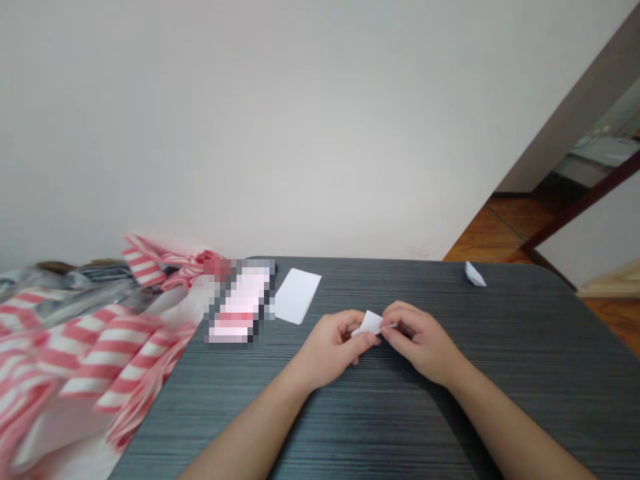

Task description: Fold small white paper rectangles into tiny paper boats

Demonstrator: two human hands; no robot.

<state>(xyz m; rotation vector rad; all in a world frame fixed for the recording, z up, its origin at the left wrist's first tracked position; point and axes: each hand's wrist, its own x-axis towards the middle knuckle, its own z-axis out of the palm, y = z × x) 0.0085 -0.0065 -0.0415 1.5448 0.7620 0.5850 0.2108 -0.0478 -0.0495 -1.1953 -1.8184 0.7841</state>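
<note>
Two hands are working one small bit of folded white paper (369, 324), held just off the dark grey bench (520, 333) right between them. The left hand (331, 345) and right hand (419, 340) both have a clenched grip on it, fingertips pinching from either side, which looks like it keeps the layers from springing apart. Its long axis runs roughly sideways across the bench, with a thin tip (391, 327) poking out to the right. Further left, a plain white card (297, 296) lies at an angle beside a pixelated blurry object (237, 307). A small paper fold (475, 275) sits near the far edge, and red-and-white striped cloth (95, 353) heaps up past the bench's left side.
</note>
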